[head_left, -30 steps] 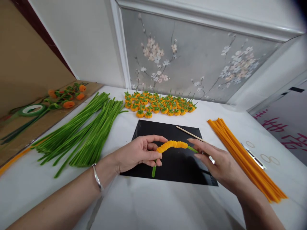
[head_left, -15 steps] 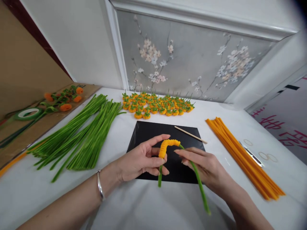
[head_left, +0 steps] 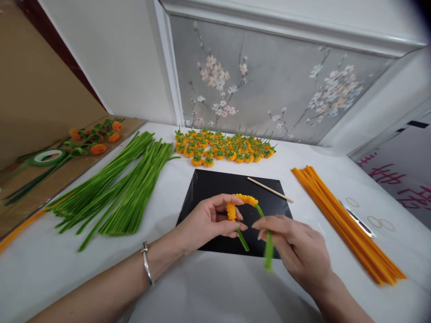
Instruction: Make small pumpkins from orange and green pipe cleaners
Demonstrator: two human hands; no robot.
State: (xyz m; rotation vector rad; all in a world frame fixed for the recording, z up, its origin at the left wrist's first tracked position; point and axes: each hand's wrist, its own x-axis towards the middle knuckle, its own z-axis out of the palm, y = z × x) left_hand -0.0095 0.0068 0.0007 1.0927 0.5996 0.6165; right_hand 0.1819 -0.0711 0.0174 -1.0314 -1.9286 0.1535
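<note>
An orange pipe-cleaner coil (head_left: 247, 199) is threaded on a green pipe cleaner (head_left: 269, 251) and bends in an arch above the black board (head_left: 215, 179). My left hand (head_left: 210, 217) is closed on the coil's left leg, thumb and fingers pinching it near the lower end. A short green end pokes out below those fingers. My right hand (head_left: 292, 242) pinches the long green end to the right of the coil, and its tip hangs below the fingers. On the board's far right lies a thin wooden stick (head_left: 270, 189).
Green pipe cleaners (head_left: 134, 193) lie in a bundle at left, orange pipe cleaners (head_left: 346, 224) at right. Several small orange pumpkin-like pieces (head_left: 218, 152) stand at the back. Tweezers (head_left: 358, 220) and rubber bands lie far right. Green tape (head_left: 49, 157) and orange flowers (head_left: 97, 149) rest on cardboard.
My right hand has slid its grip along the green pipe cleaner and lowered slightly. The left fingers have curled over the coil, and the short green end now slants to the right.
</note>
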